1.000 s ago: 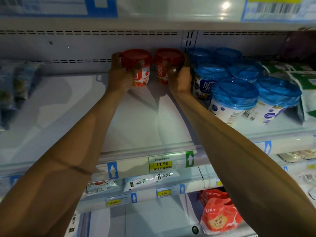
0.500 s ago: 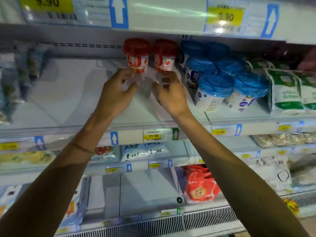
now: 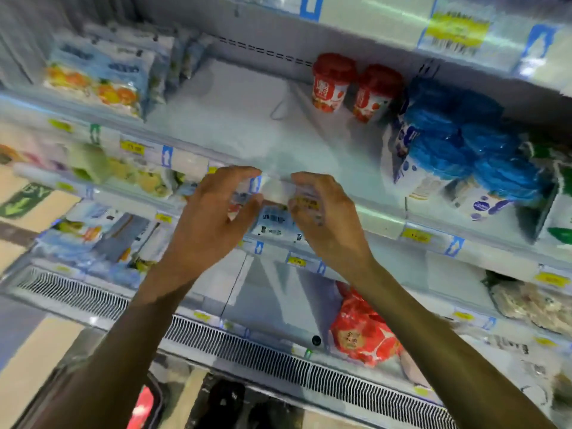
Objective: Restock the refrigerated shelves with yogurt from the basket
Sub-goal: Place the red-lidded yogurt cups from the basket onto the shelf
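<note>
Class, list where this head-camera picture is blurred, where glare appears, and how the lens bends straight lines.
Head view: motion blur smears the blue-lidded cups and the packets at left; glare whitens the yellow price tag up top; the wide lens tilts and bows the shelf rails; the red-lidded cups read fairly clearly.

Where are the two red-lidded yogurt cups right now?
In the head view, the red-lidded yogurt cups stand side by side at the back of the shelf, right of centre, just left of the blue-lidded cups.
</note>
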